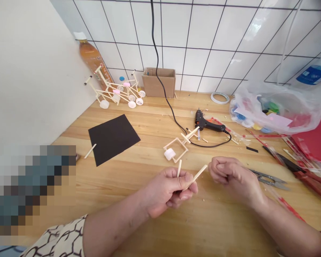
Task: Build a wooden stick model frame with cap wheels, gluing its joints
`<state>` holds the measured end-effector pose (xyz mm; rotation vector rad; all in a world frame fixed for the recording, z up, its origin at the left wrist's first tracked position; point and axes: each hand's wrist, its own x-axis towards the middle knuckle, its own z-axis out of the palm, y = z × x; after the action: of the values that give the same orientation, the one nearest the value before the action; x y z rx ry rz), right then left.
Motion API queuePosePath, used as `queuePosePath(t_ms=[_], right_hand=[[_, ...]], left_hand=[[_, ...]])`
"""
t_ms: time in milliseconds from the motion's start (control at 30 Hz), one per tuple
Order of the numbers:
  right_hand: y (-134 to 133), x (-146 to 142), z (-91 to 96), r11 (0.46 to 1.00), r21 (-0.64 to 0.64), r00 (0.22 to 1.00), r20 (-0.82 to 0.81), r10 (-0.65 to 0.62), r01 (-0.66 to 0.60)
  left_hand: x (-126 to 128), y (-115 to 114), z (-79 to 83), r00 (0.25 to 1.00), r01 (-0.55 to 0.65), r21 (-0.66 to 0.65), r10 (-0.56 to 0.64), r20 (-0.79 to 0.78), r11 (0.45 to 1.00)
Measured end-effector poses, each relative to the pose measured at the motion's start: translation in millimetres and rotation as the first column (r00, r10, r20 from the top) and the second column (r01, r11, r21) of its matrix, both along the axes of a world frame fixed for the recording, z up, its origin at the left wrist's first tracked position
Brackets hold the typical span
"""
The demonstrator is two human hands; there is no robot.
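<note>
My left hand (173, 187) is closed round pale wooden sticks (200, 173); one end points up, another slants toward the right. Just right of the slanted tip, my right hand (234, 175) is curled with its fingertips pressed together. Whether anything small is between those fingers is hidden. Beyond my left hand lies a small stick frame (180, 144) with a white bottle cap (169, 154) attached. Its upper end rests by a black glue gun (210, 125). Grey thread snips (269, 178) lie beside my right wrist.
Several stick models with cap wheels (132, 104) stand at the back left by a bottle of brown drink (92, 57). A black card (113, 139) lies left, a cardboard box (159, 84) behind. Tape (219, 98), a bag of caps (278, 107) and red-handled scissors (307, 178) are right.
</note>
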<state>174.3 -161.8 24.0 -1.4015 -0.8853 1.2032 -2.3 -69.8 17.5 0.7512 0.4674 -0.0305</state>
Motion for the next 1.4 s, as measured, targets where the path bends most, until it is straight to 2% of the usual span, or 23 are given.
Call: queuePosePath(t_ms=[133, 300, 400, 533, 600, 767, 900, 1067, 1167, 1267, 1400], right_hand=[[-1, -4, -2.3, 0.999, -0.012, 0.999, 0.004, -0.052, 0.052], [-3, -4, -5.7, 0.997, -0.074, 0.997, -0.076, -0.023, 0.018], [-4, -7, -4.4, 0.994, -0.048, 0.992, -0.088, 0.094, -0.098], [-2, -16, -0.2, 0.958, 0.022, 0.946, -0.156, 0.285, -0.285], [-1, -19, 1.8, 0.95, 0.012, 0.943, -0.118, 0.31, -0.311], [-4, -17, 4.0, 0.981, -0.026, 0.978, 0.082, 0.194, -0.193], [-7, -10, 4.0, 0.985, -0.059, 0.986, 0.042, 0.162, -0.159], [-9, -4, 7.5, 0.989, 0.002, 0.987, -0.071, 0.147, -0.147], [-9, 1, 11.4, 0.996, 0.03, 0.985, -0.146, 0.089, -0.085], [-9, 7, 14.6, 0.996, 0.09, 0.985, -0.174, 0.005, 0.011], [-9, 15, 14.8, 0.987, 0.137, 0.995, -0.059, -0.075, 0.083]], left_hand=[[1, 0, 0.4, 0.999, -0.025, 0.038, 0.026, -0.025, 0.999], [1, 0, 1.2, 0.997, -0.075, 0.053, 0.076, -0.014, 0.996], [2, 0, 1.6, 0.995, -0.095, 0.09, 0.096, -0.005, 0.991], [2, -1, 2.6, 0.995, -0.098, 0.134, 0.096, 0.018, 0.986], [2, -1, 3.4, 0.996, -0.09, 0.135, 0.088, 0.017, 0.987], [1, 2, 3.5, 0.996, -0.083, 0.094, 0.081, 0.026, 0.992], [1, 6, 0.7, 0.993, -0.111, 0.074, 0.107, 0.052, 0.991], [2, 8, 0.3, 0.983, -0.178, 0.064, 0.175, 0.059, 0.982], [3, 9, 2.9, 0.958, -0.286, 0.109, 0.283, 0.041, 0.952], [3, 12, 4.3, 0.942, -0.335, 0.194, 0.333, 0.04, 0.922], [2, 17, 2.2, 0.938, -0.342, 0.295, 0.343, 0.047, 0.892]])
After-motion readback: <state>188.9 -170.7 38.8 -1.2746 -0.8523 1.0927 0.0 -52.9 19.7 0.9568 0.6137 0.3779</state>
